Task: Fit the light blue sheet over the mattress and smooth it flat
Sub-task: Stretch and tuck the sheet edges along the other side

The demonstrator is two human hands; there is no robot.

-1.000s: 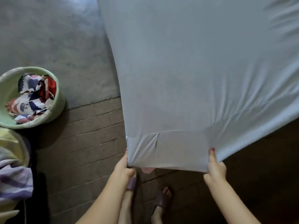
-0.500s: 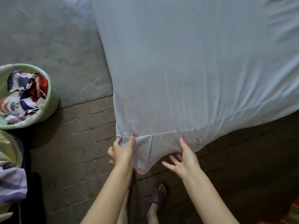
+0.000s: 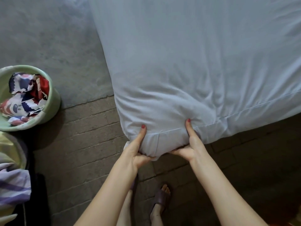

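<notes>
The light blue sheet point(image 3: 187, 62) covers the mattress, which is hidden beneath it, and fills the upper right of the view. Its near corner bulges toward me, with creases fanning out from it. My left hand point(image 3: 136, 150) grips the left side of that corner, thumb on top and fingers tucked under. My right hand point(image 3: 189, 144) grips the right side the same way, thumb pressed into the fabric near the hem seam. The corner's hem hangs between my two hands.
A green tub point(image 3: 50, 110) holding patterned red, white and blue cloth stands on the floor at left. Striped purple and yellow fabric point(image 3: 11, 176) lies at the lower left. Brick paving point(image 3: 84, 144) lies under my sandalled feet point(image 3: 160, 198), with grey concrete floor point(image 3: 48, 46) beyond.
Both hands have closed in on the sheet's near corner and now grip it from under. The corner, flat and stretched before, has bunched into a bulge with creases.
</notes>
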